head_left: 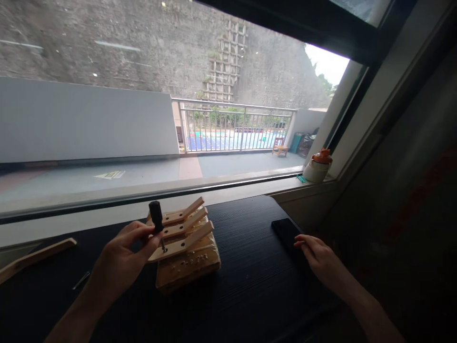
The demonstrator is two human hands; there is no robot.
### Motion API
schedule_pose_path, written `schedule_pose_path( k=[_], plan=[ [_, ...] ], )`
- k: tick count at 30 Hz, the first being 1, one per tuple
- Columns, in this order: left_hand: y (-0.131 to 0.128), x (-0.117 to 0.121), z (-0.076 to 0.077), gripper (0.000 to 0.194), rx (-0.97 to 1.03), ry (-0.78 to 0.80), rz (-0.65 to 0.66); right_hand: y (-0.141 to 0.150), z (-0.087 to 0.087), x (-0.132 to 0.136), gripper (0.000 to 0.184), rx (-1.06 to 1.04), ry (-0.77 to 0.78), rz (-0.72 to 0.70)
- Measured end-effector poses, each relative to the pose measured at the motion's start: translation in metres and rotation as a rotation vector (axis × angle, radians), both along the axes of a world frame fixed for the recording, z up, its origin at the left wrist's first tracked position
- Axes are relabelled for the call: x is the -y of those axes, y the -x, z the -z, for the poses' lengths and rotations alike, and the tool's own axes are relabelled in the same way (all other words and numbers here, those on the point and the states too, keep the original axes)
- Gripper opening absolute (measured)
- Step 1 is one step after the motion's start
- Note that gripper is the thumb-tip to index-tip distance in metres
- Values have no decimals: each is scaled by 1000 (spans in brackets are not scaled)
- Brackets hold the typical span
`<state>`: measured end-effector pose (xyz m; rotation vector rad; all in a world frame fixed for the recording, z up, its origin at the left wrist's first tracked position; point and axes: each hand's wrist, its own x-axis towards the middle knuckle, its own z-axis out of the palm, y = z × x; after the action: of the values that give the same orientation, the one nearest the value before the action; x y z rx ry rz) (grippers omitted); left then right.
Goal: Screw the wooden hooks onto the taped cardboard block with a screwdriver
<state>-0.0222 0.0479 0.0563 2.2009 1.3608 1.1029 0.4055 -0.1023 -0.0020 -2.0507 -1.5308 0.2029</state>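
My left hand point(124, 257) is closed around a screwdriver point(156, 216) with a black handle, held upright. The screwdriver's tip meets a dark hole in the nearest of three bent wooden pieces point(191, 240). These pieces lie side by side across a tape-wrapped block point(185, 271), their angled ends rising to the right. My right hand point(317, 252) is over the table's right side, at the edge of a black phone point(285, 231). Its fingers are pressed together; whatever they may hold is too small to make out.
Another bent wooden piece point(39, 257) lies on the black table point(246, 257) at the left, with a small metal object point(81, 280) near my left forearm. A bottle with an orange top point(319, 166) stands on the sill by the window, beside a small green item point(300, 178).
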Motion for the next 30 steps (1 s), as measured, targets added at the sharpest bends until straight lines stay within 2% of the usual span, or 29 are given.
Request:
schedule_pose_path(
  k=[4,7,9,11,13,16,18,21,24,28,30],
  plan=[
    [0,1,-2,24,-22,12,-10,-2,-14,-4,34,-8,-73,30],
    [0,1,-4,25,-38,33,-10,4,-36,-6,34,3,-161,38],
    [0,2,-5,26,-51,43,-4,23,-54,-10,32,-43,-195,11],
    [-1,3,-7,26,-52,56,4,58,-75,-19,30,-110,-206,-120],
    [-2,3,-8,25,-40,66,10,102,-97,-33,29,-124,-287,-335],
    [-3,3,-9,24,-1,49,23,167,-126,-66,35,-160,-416,-675],
    [-4,2,-9,22,31,19,46,201,-139,-91,41,-162,-465,-806],
    [-4,4,-10,17,62,-16,86,234,-148,-121,40,-125,-427,-924],
    [-5,5,-11,14,71,-4,79,247,-147,-136,33,-58,-298,-1032],
    [0,7,-11,15,156,91,72,249,-142,-144,37,-98,-204,-997],
    [5,9,-9,23,171,172,31,248,-141,-146,37,-105,-173,-990]
  ],
)
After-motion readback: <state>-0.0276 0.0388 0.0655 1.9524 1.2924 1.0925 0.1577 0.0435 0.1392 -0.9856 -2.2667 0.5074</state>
